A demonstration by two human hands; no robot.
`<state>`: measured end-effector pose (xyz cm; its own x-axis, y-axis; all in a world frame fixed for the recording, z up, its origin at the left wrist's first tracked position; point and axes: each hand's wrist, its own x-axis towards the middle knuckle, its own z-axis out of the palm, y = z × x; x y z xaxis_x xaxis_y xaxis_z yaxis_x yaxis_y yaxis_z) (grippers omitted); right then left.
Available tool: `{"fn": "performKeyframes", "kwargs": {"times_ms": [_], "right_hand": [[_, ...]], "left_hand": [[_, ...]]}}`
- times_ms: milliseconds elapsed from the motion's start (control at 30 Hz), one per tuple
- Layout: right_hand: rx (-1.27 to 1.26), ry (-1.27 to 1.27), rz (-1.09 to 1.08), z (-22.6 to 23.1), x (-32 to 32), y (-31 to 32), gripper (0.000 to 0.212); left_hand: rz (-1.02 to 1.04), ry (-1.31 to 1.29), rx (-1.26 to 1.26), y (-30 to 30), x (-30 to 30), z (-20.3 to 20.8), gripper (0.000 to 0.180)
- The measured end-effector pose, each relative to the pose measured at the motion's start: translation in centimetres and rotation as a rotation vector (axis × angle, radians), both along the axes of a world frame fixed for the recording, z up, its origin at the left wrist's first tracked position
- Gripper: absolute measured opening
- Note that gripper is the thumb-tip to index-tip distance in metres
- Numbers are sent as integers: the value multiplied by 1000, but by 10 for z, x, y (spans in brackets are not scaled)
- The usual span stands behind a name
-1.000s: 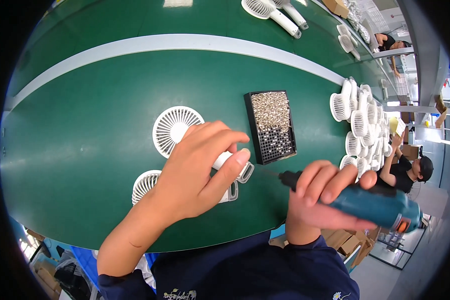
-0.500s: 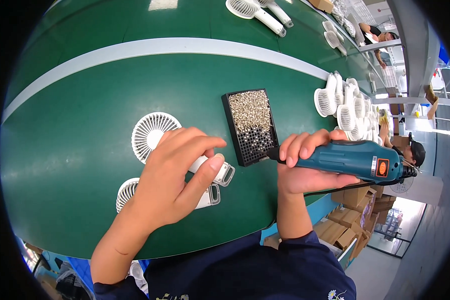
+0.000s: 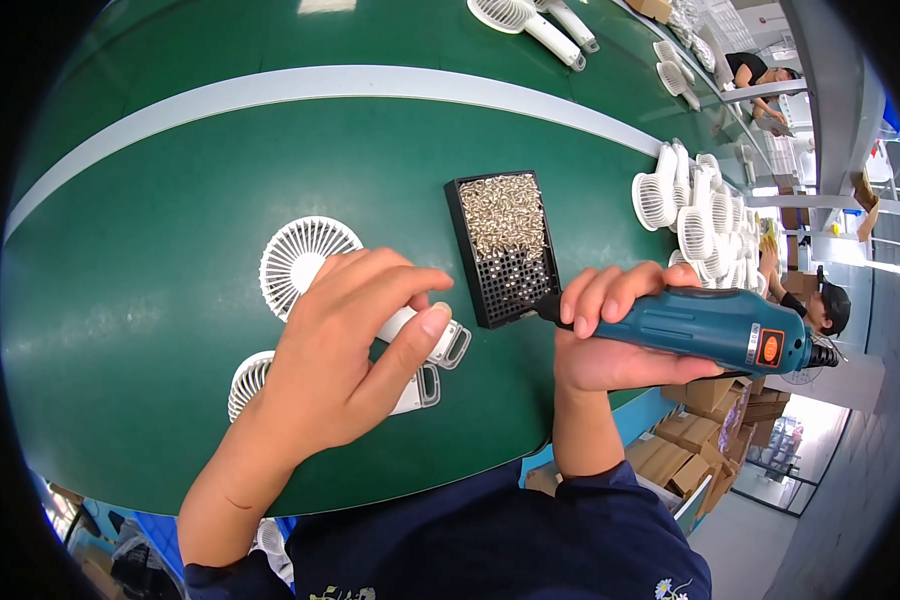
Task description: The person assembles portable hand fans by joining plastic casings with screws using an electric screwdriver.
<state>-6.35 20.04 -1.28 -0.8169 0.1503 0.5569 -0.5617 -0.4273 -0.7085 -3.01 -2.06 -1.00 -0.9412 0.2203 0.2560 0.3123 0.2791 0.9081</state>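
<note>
My left hand (image 3: 345, 350) is over the handle of a white handheld fan (image 3: 288, 262), thumb and index finger apart, the other fingers curled. Whether it presses on the handle is hidden. A second white fan (image 3: 247, 382) lies nearer me, partly covered by my left wrist and hand. My right hand (image 3: 610, 335) grips a teal electric screwdriver (image 3: 695, 325), held almost level and pointing left. Its dark front end is at the near right corner of a black screw tray (image 3: 466, 250), which has small silvery screws (image 3: 503, 215) heaped in its far part and a grid of holes nearer me.
A pile of white fans (image 3: 710, 220) is on the right of the green table (image 3: 170, 300). A pale raised strip (image 3: 370, 80) crosses the far side, with more fans (image 3: 540, 30) beyond. Cardboard boxes (image 3: 685, 440) stand lower right. Two people work at the far right.
The view has shifted slightly. The rear of the screwdriver sits a little lower and farther right. My left hand stays over the fan, and a person at the far right has moved their arms.
</note>
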Motion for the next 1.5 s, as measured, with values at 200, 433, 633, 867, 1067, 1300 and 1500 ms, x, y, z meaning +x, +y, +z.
{"fn": "performKeyframes", "kwargs": {"times_ms": [200,433,633,867,1067,1300,1500], "right_hand": [[-17,-15,-4,0,0,2,88],[1,-75,28,1,-6,9,82],[20,-24,66,-1,-4,4,87],[51,42,28,2,1,-4,92],[-32,14,51,32,19,-6,83],[52,-34,285,50,59,-47,60],[142,-27,336,45,63,-61,48]], "left_hand": [[0,14,-9,0,0,0,20],[-11,21,-49,-1,-1,3,19],[-4,10,-17,1,-2,3,21],[-3,11,22,-1,0,2,21],[-52,41,-22,-4,-1,-1,25],[-50,47,-18,-3,-1,-1,26],[-34,52,4,-4,-1,-3,28]]}}
